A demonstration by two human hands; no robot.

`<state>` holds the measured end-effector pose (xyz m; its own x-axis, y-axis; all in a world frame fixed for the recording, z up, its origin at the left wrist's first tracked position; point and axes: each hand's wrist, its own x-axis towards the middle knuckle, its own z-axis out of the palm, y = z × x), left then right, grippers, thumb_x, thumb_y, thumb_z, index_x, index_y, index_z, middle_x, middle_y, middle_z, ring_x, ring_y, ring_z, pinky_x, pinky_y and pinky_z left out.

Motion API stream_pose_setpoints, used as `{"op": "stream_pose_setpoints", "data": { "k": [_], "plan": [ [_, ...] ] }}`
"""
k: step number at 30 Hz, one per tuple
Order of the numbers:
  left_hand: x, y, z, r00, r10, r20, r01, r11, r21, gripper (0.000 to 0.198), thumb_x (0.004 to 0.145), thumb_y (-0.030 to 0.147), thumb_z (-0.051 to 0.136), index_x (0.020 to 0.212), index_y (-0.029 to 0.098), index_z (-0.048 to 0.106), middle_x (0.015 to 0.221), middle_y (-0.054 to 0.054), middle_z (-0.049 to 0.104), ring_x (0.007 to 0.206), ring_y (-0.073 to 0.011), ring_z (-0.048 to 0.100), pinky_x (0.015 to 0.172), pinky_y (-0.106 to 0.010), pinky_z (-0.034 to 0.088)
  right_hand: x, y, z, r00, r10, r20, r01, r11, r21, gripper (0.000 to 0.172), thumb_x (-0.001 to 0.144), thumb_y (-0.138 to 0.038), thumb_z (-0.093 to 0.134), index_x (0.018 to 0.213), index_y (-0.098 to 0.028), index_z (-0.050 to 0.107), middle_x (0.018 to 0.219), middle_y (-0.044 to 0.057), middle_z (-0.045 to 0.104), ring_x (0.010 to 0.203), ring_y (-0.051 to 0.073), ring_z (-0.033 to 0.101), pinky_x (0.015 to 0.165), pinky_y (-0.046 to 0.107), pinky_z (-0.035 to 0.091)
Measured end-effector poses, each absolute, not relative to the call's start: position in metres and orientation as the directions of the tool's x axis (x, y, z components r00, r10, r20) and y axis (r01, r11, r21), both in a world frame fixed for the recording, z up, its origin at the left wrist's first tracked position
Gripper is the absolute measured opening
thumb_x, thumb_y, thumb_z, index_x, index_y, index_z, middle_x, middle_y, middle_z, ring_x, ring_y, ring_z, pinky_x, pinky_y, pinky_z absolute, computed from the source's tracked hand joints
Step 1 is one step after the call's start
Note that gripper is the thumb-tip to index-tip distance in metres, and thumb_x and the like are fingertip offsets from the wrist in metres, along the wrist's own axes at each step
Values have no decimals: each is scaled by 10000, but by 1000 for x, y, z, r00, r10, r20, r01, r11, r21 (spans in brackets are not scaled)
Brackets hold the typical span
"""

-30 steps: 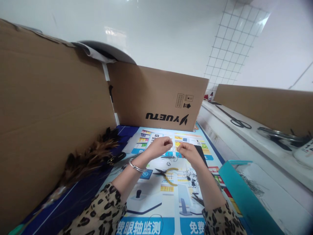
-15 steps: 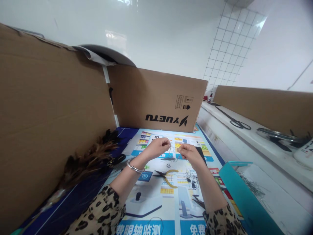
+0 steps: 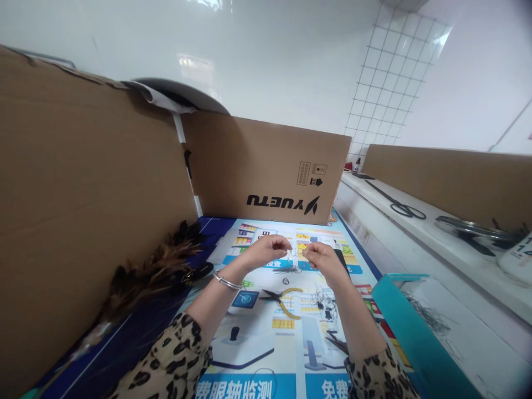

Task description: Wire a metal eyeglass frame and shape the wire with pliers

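My left hand (image 3: 269,249) hovers over the printed mat with thumb and fingers pinched. Opposite it, my right hand (image 3: 322,257) is pinched the same way. Fine wire-like strands show at the fingertips of both hands, too thin to make out fully. Beneath them lies a small heap of thin dark wire pieces (image 3: 287,270), with a small dark loop (image 3: 285,281) just nearer. Pliers with yellow handles (image 3: 286,302) lie spread open below the hands. A tangle of dark wire (image 3: 324,303) sits by my right forearm, and a dark-tipped tool (image 3: 337,342) is partly hidden there.
Cardboard panels (image 3: 274,166) stand at the back and left. Brown feathers (image 3: 153,271) lie along the left panel. At right is a teal box (image 3: 419,327) holding thin wire pieces. Scissors (image 3: 405,210) rest on the white ledge (image 3: 424,227). A dark flat object (image 3: 341,260) lies behind my right hand.
My left hand has tilted slightly, its fingers a little farther forward. My right hand has barely shifted. The objects on the mat lie as before.
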<state>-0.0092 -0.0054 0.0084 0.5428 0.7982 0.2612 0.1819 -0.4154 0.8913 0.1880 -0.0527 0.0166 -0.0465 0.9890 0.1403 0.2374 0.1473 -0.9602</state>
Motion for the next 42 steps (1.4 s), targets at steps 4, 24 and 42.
{"op": "stream_pose_setpoints", "data": {
  "k": [4,24,42],
  "plan": [
    [-8,-8,2,502,823,267,126,-375,919,173,701,224,589,843,136,631,739,-18,591,659,-107,514,598,-216,406,189,-52,16,-24,989,146,228,147,-963,170,676,-325,579,619,-175,525,450,-63,436,435,76,380,437,201,284],
    [4,-30,-5,468,794,387,-155,-358,921,328,703,178,655,1021,168,575,1042,-85,595,946,-196,543,813,-317,417,193,-52,19,-7,993,119,72,119,-990,112,645,-269,578,619,-169,535,439,-62,440,399,70,374,399,199,248],
    [-3,-18,-13,367,817,446,113,-514,850,195,713,206,645,903,163,638,903,-62,638,786,-162,559,733,-286,432,186,-40,1,-63,996,58,-2,58,-998,168,638,-301,620,590,-167,531,424,-66,445,371,62,363,374,200,213]
  ]
}}
